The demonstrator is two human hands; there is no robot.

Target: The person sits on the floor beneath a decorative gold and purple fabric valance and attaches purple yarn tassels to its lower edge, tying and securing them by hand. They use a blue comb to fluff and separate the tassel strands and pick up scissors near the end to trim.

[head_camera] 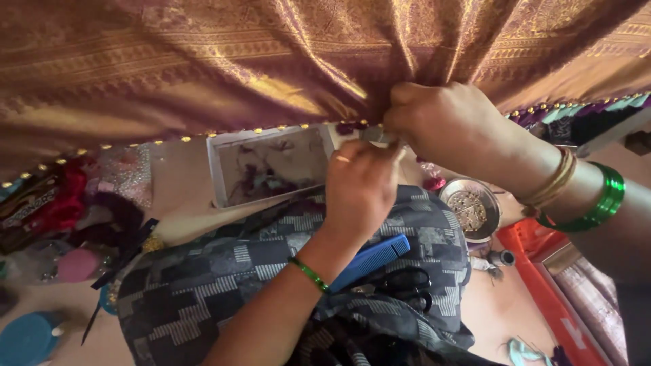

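A purple and gold woven cloth (203,61) hangs across the top of the view, its lower hem lined with small gold beads. My right hand (444,118) pinches the gathered hem at the middle. My left hand (359,186), with a ring on one finger, holds a small metal tool (376,135) against the hem just below the right hand. A green bangle sits on each wrist.
A white shallow box (217,173) with thread scraps lies behind my left hand. A blue comb (373,261) and black scissors (407,281) rest on the grey patterned cloth (203,285) over my lap. A steel bowl (475,210) of beads and an orange case (542,285) lie at right.
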